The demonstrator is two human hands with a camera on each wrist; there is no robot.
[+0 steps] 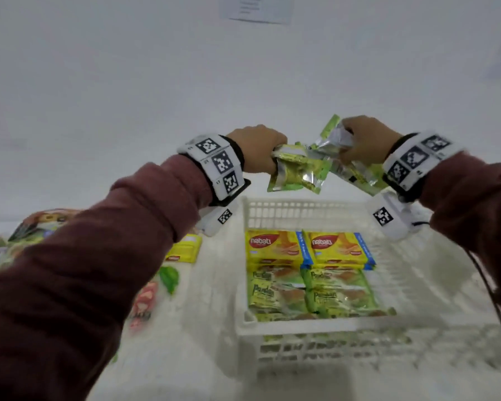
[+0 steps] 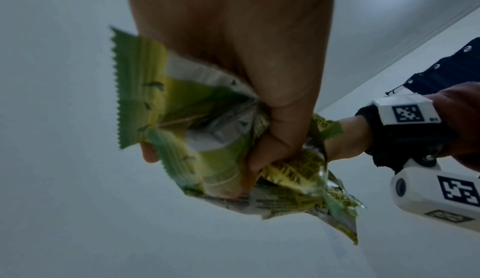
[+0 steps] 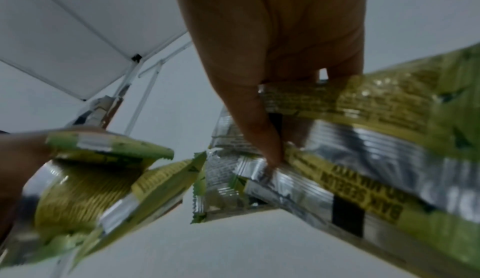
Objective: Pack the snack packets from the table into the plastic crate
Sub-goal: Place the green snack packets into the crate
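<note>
Both hands are up above the crate, each clamped on green pandan snack packets. The left hand (image 1: 256, 149) sits at frame center in the head view, fingers curled round the crumpled top ends of its green packets (image 1: 298, 172), which hang down and to the right. Left wrist view shows the same: a fist closed on the bunched packets (image 2: 197, 130), serrated seal edge sticking out left, more than one packet in the bundle, exact count unclear.

The right hand (image 1: 365, 141) is just right of center at the same height, fingers and thumb pinching its own green-and-silver packets (image 1: 347, 166), which slant down toward the right wrist. Right wrist view: thumb pressed across the silver back of the packets (image 3: 363, 159), with the left-hand bundle at lower left of that frame. The two bundles meet or overlap at frame center in the head view; cannot tell whether they actually touch.

The white plastic crate (image 1: 301, 325) sits lower center on the table. Inside: two yellow Nabati packets (image 1: 275, 247) side by side at the far end, and green pandan packets (image 1: 310, 290) in two columns nearer the camera.

Left of the crate, one yellow packet (image 1: 184, 250) lies on the floral tablecloth (image 1: 162, 287). More printed packaging (image 1: 41, 224) sits at the far left edge, blurred. Both wrists wear white bands with black marker tags.
</note>
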